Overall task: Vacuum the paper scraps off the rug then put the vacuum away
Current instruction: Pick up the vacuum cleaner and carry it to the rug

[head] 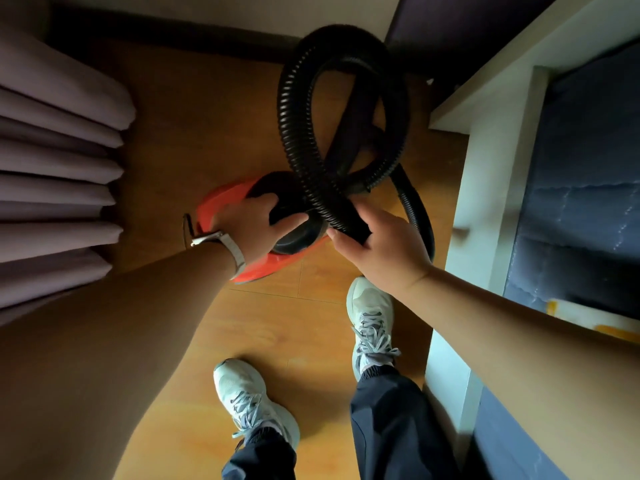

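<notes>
An orange canister vacuum (pixel 225 199) with a black top (pixel 294 233) sits on the wooden floor just ahead of my feet. Its black ribbed hose (pixel 287 109) loops up and over it, crossing itself above the canister. My left hand (pixel 252 226), a watch on the wrist, grips the black handle part on top of the vacuum. My right hand (pixel 384 247) holds the smooth black end of the hose (pixel 349 223), fingers curled round it. No rug and no paper scraps are in view.
Folded grey curtains (pixel 59 168) hang on the left. A white bed frame (pixel 485 168) with a blue mattress (pixel 585 188) runs along the right. A dark skirting and wall (pixel 173 32) close the far end. My feet in pale sneakers (pixel 370 317) stand on the floor (pixel 194 126).
</notes>
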`<move>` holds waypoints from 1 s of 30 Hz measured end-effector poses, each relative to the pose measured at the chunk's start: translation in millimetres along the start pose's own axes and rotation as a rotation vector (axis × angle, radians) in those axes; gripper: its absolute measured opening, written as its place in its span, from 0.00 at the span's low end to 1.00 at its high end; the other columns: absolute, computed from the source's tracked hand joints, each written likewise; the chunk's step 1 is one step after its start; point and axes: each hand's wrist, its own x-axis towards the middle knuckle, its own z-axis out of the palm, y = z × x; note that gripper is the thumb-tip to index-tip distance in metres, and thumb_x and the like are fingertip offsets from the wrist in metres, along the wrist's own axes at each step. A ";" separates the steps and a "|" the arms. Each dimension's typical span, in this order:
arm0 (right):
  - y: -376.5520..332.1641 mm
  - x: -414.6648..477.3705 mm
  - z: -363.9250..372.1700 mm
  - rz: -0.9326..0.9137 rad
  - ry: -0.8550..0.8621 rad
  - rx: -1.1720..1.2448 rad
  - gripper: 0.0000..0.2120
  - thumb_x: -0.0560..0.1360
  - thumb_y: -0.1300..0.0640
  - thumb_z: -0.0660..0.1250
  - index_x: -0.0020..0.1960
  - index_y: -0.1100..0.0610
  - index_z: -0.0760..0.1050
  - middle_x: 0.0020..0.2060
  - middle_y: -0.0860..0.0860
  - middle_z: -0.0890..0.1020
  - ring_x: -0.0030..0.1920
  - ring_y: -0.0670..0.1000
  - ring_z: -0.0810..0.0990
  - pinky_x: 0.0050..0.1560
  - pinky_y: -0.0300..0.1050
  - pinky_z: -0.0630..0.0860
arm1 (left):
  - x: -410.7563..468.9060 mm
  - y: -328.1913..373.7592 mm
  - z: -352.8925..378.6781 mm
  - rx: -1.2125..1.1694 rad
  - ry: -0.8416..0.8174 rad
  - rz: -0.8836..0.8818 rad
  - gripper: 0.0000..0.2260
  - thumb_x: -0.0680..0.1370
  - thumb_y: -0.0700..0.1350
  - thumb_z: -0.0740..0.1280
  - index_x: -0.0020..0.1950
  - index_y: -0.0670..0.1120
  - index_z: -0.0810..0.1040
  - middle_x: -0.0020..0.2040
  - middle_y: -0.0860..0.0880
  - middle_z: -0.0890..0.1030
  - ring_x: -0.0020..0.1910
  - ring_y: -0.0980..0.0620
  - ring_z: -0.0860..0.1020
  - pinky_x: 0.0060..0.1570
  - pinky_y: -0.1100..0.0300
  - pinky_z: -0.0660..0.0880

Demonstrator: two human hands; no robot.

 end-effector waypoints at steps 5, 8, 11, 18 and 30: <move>-29.6 1.5 -17.5 -0.071 0.018 0.024 0.18 0.76 0.41 0.65 0.62 0.48 0.76 0.30 0.41 0.76 0.33 0.45 0.77 0.33 0.44 0.76 | -21.6 5.0 -22.1 -0.009 0.096 -0.069 0.26 0.74 0.72 0.56 0.36 0.49 0.71 0.32 0.50 0.74 0.30 0.48 0.74 0.29 0.57 0.73; -50.7 -4.4 -31.0 -0.128 0.067 0.052 0.20 0.74 0.40 0.64 0.60 0.50 0.77 0.34 0.46 0.83 0.34 0.49 0.82 0.34 0.50 0.80 | -42.0 7.6 -39.6 -0.006 0.111 -0.054 0.24 0.73 0.72 0.56 0.34 0.52 0.68 0.31 0.51 0.75 0.30 0.49 0.74 0.28 0.58 0.73; -73.4 -12.1 -48.0 -0.159 0.094 0.039 0.19 0.75 0.41 0.65 0.58 0.53 0.78 0.34 0.46 0.83 0.34 0.49 0.82 0.37 0.51 0.80 | -64.6 15.1 -63.4 0.003 0.119 -0.049 0.23 0.73 0.72 0.55 0.35 0.53 0.67 0.31 0.52 0.74 0.30 0.51 0.73 0.28 0.59 0.71; -147.3 -36.6 -105.4 -0.254 0.123 -0.004 0.17 0.74 0.42 0.65 0.54 0.53 0.78 0.34 0.47 0.82 0.34 0.48 0.81 0.33 0.46 0.79 | -120.5 22.8 -147.5 -0.057 0.231 -0.109 0.26 0.74 0.72 0.54 0.41 0.52 0.76 0.33 0.52 0.76 0.31 0.51 0.75 0.26 0.59 0.71; -326.0 -119.6 -207.2 -0.300 0.267 0.074 0.14 0.73 0.46 0.69 0.52 0.54 0.80 0.32 0.40 0.73 0.32 0.43 0.72 0.31 0.35 0.70 | -224.8 25.2 -355.5 0.025 0.382 -0.046 0.27 0.73 0.72 0.56 0.50 0.50 0.78 0.36 0.49 0.80 0.34 0.48 0.78 0.29 0.57 0.74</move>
